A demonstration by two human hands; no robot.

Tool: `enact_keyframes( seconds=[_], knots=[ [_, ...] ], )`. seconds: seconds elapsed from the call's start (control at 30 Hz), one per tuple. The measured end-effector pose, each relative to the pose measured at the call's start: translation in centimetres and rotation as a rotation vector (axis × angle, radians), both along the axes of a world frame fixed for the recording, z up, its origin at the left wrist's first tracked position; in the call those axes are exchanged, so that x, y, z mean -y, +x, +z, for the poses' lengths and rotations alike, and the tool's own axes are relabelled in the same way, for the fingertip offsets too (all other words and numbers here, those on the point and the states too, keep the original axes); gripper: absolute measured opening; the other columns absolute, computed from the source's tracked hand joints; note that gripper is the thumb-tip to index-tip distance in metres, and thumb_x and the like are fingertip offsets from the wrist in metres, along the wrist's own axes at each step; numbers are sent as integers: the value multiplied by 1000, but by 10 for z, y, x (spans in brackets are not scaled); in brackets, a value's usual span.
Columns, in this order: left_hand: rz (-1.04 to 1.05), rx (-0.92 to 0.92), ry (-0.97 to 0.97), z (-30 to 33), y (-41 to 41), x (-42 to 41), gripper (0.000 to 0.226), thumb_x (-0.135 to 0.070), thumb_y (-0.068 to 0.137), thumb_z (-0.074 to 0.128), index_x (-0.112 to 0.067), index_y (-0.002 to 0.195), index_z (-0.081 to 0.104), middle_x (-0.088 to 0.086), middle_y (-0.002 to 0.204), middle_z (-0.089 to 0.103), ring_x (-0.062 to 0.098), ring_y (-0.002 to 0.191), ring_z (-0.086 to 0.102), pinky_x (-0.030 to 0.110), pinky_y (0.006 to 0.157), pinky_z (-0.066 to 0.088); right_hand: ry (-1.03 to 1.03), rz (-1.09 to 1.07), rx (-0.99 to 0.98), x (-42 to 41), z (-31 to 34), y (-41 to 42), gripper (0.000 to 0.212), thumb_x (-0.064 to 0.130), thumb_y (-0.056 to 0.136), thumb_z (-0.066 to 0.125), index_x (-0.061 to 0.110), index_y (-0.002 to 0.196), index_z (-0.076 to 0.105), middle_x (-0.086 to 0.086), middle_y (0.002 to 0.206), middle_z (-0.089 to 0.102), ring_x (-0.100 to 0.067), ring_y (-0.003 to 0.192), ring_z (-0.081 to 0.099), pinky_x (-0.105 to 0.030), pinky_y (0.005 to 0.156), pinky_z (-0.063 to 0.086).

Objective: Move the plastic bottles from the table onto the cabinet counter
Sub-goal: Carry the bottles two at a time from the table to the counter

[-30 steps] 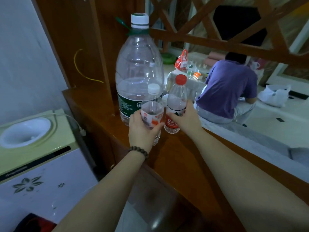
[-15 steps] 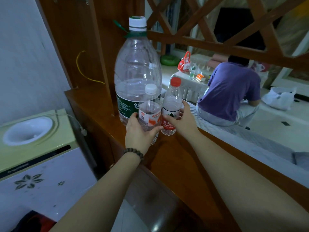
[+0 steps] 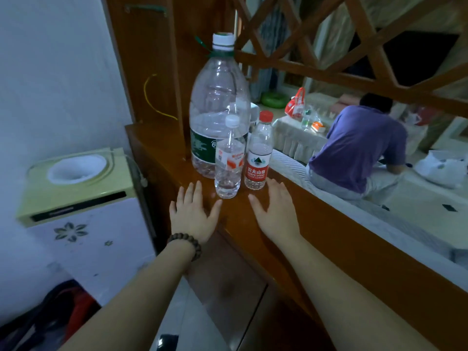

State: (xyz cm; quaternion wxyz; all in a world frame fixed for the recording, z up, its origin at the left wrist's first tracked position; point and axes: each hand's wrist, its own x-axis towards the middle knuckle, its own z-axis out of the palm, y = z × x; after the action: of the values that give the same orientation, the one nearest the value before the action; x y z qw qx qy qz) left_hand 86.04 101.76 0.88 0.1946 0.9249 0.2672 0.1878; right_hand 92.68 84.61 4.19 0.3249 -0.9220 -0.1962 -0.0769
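Three clear plastic bottles stand upright on the wooden cabinet counter (image 3: 162,158). The large bottle (image 3: 219,102) with a white cap and green label is at the back. In front of it stand a small white-capped bottle (image 3: 229,160) and, to its right, a small red-capped bottle (image 3: 259,158) with a red label. My left hand (image 3: 193,214), with a bead bracelet at the wrist, is open just below and left of the white-capped bottle. My right hand (image 3: 274,211) is open just below and right of the red-capped bottle. Neither hand touches a bottle.
A water dispenser (image 3: 76,188) with a green top stands left of the cabinet. A wooden lattice screen (image 3: 354,59) rises behind the counter. Beyond it a person in a purple shirt (image 3: 359,148) sits by a low table (image 3: 298,138) with bags and bottles.
Both hands have let go of the two small bottles, which now stand on the counter. The hands have drawn back toward me and opened.
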Motion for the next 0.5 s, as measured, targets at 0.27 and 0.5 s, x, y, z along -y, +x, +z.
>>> enact_keyframes(
  seconds=[0.27,0.5],
  knots=[
    [241,-151,-49,-30,-116,-18,74,-63,92,27,-24,152,8,0,161,7,21,147,1,47,118,6,-119,397,-18,-70,-33,-83,68,63,92,35,30,149,20,4,160,19,-18,148,8,-45,120,16],
    [601,-199,-69,-45,-256,-65,72,-59,93,30,-22,152,11,1,160,11,20,147,4,46,118,8,-171,746,-91,-158,-64,-182,68,55,94,39,23,151,20,-1,160,17,-19,148,6,-44,120,13]
  ],
)
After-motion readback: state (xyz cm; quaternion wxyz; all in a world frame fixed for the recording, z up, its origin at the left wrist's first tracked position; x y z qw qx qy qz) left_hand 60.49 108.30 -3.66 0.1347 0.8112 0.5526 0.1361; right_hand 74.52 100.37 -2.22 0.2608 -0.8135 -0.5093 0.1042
